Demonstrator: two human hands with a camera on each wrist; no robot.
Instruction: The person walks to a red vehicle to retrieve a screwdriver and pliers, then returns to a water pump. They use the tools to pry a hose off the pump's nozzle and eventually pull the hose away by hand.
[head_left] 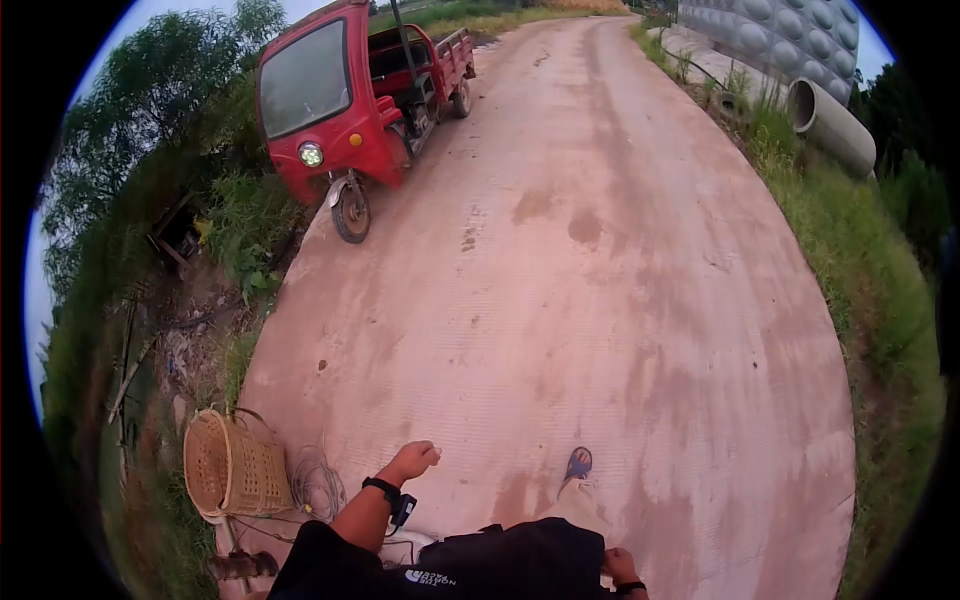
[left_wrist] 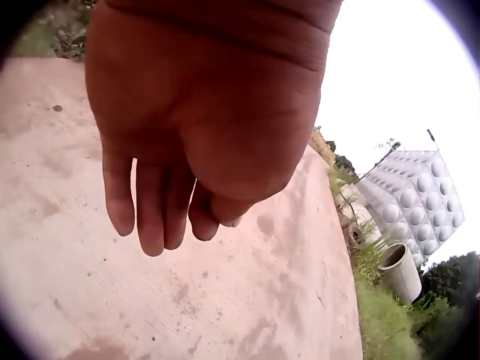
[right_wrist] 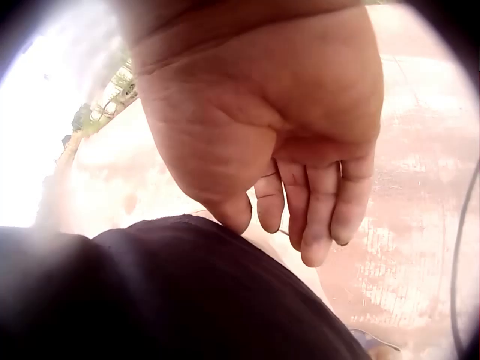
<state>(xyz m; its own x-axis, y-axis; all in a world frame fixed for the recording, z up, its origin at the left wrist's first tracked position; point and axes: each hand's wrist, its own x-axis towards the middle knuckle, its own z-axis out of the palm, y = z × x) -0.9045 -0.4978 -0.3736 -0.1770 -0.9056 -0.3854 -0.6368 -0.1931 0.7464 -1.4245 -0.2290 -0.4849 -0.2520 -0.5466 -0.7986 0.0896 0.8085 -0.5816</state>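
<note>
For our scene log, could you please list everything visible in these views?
three-wheeled truck: one, red, parked at the road's left edge, far ahead
woven basket: one, tan, at the road's left edge near the person
thin cord: one loose tangle, pale, on the ground beside the basket
road: one, reddish-tan, running ahead through the middle
pipe: one, grey, in the grass on the right
panelled tank: one, silver-grey, top right
shoe: one, blue, on the road
left hand: one, empty, fingers relaxed, nearest the basket
right hand: one, empty, fingers relaxed, beside black clothing
</note>
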